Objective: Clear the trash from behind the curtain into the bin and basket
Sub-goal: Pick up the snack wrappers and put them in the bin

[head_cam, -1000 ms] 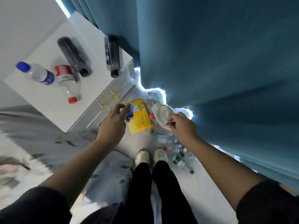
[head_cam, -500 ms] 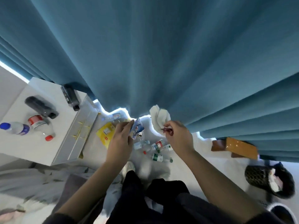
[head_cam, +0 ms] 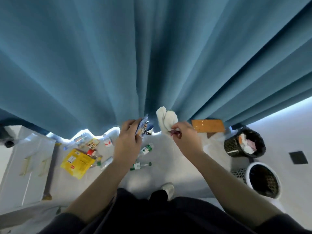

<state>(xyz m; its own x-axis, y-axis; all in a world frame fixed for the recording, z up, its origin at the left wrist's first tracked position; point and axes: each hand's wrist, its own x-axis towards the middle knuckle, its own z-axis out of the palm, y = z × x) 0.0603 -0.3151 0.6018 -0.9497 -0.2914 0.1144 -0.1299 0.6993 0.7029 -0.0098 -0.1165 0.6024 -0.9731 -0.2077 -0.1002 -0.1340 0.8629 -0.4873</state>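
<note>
Hands, two: left hand (head_cam: 128,142) fingers pinch one blue wrapper (head_cam: 144,127); right hand (head_cam: 185,137) fingers clamp one white tissue wad (head_cam: 166,118).

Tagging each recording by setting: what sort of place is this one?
Probably a bedroom or hotel-type room: a floor-length blue curtain, a white cabinet at the left, and a pale floor littered with bottles and wrappers beside two waste containers.

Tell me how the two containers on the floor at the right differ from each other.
The dark bin nearer the curtain already holds crumpled paper and wrappers, while the white-rimmed basket closer to the person looks empty. The dark bin has a black rim and the white-rimmed basket a pale one. Both are round, have mesh-patterned sides, and stand upright on the floor.
</note>
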